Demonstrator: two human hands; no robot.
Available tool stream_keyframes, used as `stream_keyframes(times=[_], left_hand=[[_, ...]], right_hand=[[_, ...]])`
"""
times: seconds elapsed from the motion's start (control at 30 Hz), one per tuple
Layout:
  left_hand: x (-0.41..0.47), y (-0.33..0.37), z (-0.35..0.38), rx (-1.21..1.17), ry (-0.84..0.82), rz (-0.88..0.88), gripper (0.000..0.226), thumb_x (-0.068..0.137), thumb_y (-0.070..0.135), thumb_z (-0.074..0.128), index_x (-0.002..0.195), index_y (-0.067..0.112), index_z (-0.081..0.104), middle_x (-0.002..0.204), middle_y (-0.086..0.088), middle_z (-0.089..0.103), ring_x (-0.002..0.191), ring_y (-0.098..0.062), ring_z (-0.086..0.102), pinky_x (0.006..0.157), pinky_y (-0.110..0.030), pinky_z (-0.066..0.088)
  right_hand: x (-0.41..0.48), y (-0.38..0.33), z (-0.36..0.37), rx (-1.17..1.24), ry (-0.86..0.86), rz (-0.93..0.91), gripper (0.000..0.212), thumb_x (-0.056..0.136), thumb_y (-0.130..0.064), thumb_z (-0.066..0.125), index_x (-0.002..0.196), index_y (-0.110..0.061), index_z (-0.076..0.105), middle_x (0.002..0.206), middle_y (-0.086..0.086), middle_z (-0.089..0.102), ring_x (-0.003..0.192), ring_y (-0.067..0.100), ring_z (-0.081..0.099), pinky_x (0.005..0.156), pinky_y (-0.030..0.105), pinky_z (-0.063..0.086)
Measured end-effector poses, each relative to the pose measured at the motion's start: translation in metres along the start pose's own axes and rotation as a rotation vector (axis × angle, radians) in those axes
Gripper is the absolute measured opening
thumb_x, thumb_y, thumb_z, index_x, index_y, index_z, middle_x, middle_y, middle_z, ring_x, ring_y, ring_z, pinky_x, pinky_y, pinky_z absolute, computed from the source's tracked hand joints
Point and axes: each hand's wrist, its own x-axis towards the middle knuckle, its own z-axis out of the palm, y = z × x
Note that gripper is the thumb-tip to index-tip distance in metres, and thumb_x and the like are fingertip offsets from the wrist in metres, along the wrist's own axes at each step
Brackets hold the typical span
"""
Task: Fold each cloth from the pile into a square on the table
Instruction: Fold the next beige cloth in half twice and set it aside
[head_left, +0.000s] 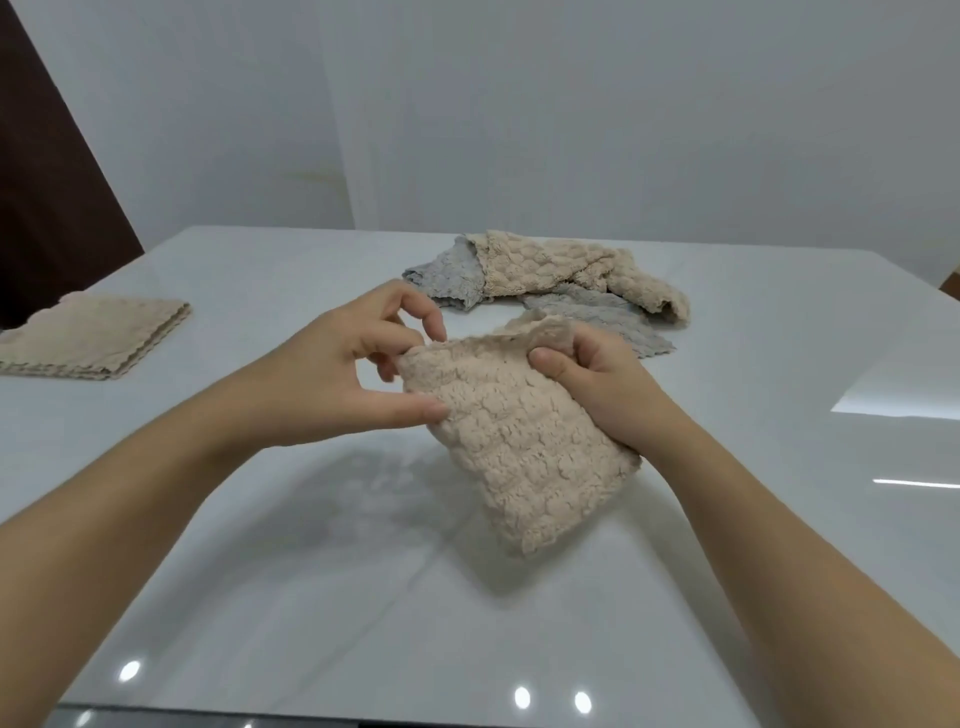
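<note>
A beige bobbled cloth (524, 447) hangs folded between both hands, lifted above the glossy white table (311, 571). My right hand (587, 384) grips its upper right edge, thumb on top and fingers behind. My left hand (358, 358) pinches the upper left corner between thumb and curled fingers. Behind them lies the pile (550, 280) of crumpled beige and grey cloths. A folded beige square (88, 332) rests at the table's left side.
A white wall runs behind the table. A dark brown panel (47, 182) stands at the far left. Light reflections show on the table's right side and near edge.
</note>
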Motion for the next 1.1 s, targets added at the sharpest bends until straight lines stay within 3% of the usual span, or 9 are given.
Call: stream_keyframes(times=[0.13, 0.23, 0.43, 0.5, 0.6, 0.73, 0.83, 0.93, 1.1], left_hand=[[0.002, 0.005, 0.007, -0.299, 0.027, -0.045, 0.022, 0.066, 0.036, 0.076, 0.072, 0.016, 0.072, 0.089, 0.006, 0.058, 0.072, -0.016, 0.054, 0.067, -0.023, 0.046], [0.004, 0.004, 0.004, -0.344, -0.118, -0.17, 0.028, 0.066, 0.035, 0.077, 0.075, 0.01, 0.067, 0.066, 0.001, 0.054, 0.057, -0.01, 0.05, 0.051, -0.018, 0.042], [0.012, 0.0, 0.0, -0.324, -0.491, -0.463, 0.022, 0.071, 0.028, 0.075, 0.077, 0.011, 0.062, 0.055, 0.004, 0.041, 0.044, -0.011, 0.026, 0.039, -0.018, 0.022], [0.012, -0.003, -0.002, -0.37, -0.562, -0.472, 0.021, 0.066, 0.034, 0.079, 0.071, 0.021, 0.064, 0.058, 0.001, 0.04, 0.045, -0.011, 0.026, 0.041, -0.018, 0.023], [0.008, -0.011, -0.003, -0.488, -0.539, -0.448, 0.054, 0.059, 0.041, 0.087, 0.095, 0.008, 0.064, 0.068, -0.009, 0.032, 0.048, -0.012, 0.023, 0.042, -0.017, 0.024], [0.005, -0.017, -0.003, -0.643, -0.586, -0.514, 0.069, 0.073, 0.036, 0.08, 0.113, -0.008, 0.046, 0.054, -0.003, 0.039, 0.035, -0.005, 0.021, 0.038, -0.014, 0.02], [0.007, -0.008, 0.001, -0.488, -0.638, -0.617, 0.027, 0.087, 0.031, 0.063, 0.086, 0.006, 0.056, 0.049, 0.016, 0.05, 0.035, -0.004, 0.019, 0.042, -0.017, 0.013], [0.014, -0.006, 0.005, -0.408, -0.524, -0.735, 0.039, 0.082, 0.03, 0.069, 0.069, 0.016, 0.035, 0.042, 0.011, 0.033, 0.035, -0.007, 0.019, 0.043, -0.02, 0.012], [0.017, -0.007, 0.007, -0.368, -0.406, -0.818, 0.038, 0.071, 0.036, 0.081, 0.065, 0.021, 0.047, 0.058, 0.003, 0.046, 0.04, -0.009, 0.024, 0.042, -0.019, 0.018]], right_hand=[[0.001, 0.004, 0.007, 0.036, -0.099, 0.105, 0.02, 0.096, -0.015, 0.055, 0.082, -0.029, 0.058, 0.066, -0.025, 0.061, 0.064, -0.008, 0.054, 0.065, 0.011, 0.042], [0.001, 0.0, 0.007, 0.05, -0.08, 0.127, 0.013, 0.096, -0.026, 0.056, 0.084, -0.028, 0.059, 0.071, -0.017, 0.061, 0.067, 0.001, 0.056, 0.067, 0.017, 0.044], [0.007, -0.001, 0.005, -0.082, -0.125, 0.11, 0.013, 0.092, -0.042, 0.06, 0.098, -0.032, 0.065, 0.1, 0.032, 0.063, 0.084, 0.04, 0.064, 0.078, 0.051, 0.051], [0.008, -0.001, 0.007, -0.113, -0.151, 0.111, 0.012, 0.093, -0.037, 0.06, 0.097, -0.026, 0.064, 0.096, 0.027, 0.065, 0.079, 0.032, 0.065, 0.075, 0.047, 0.053], [0.008, 0.004, 0.008, -0.162, -0.148, 0.121, 0.018, 0.094, -0.031, 0.06, 0.089, -0.014, 0.06, 0.066, 0.004, 0.052, 0.058, 0.011, 0.048, 0.056, 0.027, 0.043], [0.007, 0.007, 0.004, -0.19, -0.152, 0.121, 0.031, 0.094, -0.031, 0.06, 0.097, 0.0, 0.058, 0.068, 0.006, 0.049, 0.059, 0.015, 0.045, 0.059, 0.031, 0.04], [0.01, 0.0, 0.004, -0.264, -0.158, 0.059, 0.024, 0.093, -0.03, 0.062, 0.085, -0.008, 0.057, 0.073, 0.01, 0.058, 0.065, 0.012, 0.052, 0.063, 0.029, 0.044], [0.012, -0.005, 0.008, -0.341, -0.149, -0.008, 0.024, 0.091, -0.031, 0.064, 0.077, -0.016, 0.053, 0.066, -0.001, 0.051, 0.059, 0.01, 0.044, 0.058, 0.026, 0.036], [0.014, 0.0, 0.006, -0.436, -0.029, -0.069, 0.024, 0.091, -0.036, 0.063, 0.09, -0.012, 0.059, 0.077, 0.008, 0.062, 0.071, 0.018, 0.054, 0.067, 0.03, 0.041]])
